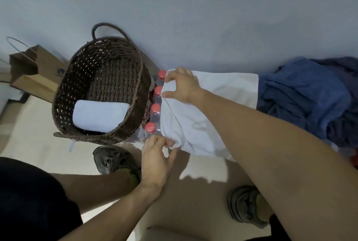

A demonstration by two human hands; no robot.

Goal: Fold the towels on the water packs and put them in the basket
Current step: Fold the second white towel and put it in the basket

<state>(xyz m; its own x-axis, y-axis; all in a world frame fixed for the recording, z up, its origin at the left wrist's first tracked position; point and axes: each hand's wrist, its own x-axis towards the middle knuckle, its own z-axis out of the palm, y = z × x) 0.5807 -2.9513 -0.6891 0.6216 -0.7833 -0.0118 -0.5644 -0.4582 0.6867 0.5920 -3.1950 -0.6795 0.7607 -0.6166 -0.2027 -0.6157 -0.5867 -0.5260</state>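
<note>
A white towel [203,113] lies spread over the water packs [155,113], its near-left corner bunched and hanging just past the row of red bottle caps [156,108] that shows along the towel's left edge. The person's left hand [157,160] pinches that drooping corner between thumb and fingertips, while the right hand [183,86] presses down on the towel's far-left edge, fingers spread and slightly bent over the cloth; whether it actually grips a fold cannot be told. The two hands are apart, one at each left corner of the towel. The cloth looks light, soft and limp, likely to sag and crease wherever it is unsupported, so corners and edges seem the sensible places to hold it, and the bumpy bottle tops beneath offer an uneven folding surface. Just left of the towel stands the dark wicker basket [67,89], already holding one folded white towel [100,117]. To the towel's right lies a heap of blue cloth [310,95]. Beyond the basket, further from the towel, sits a brown paper bag [34,78].
</note>
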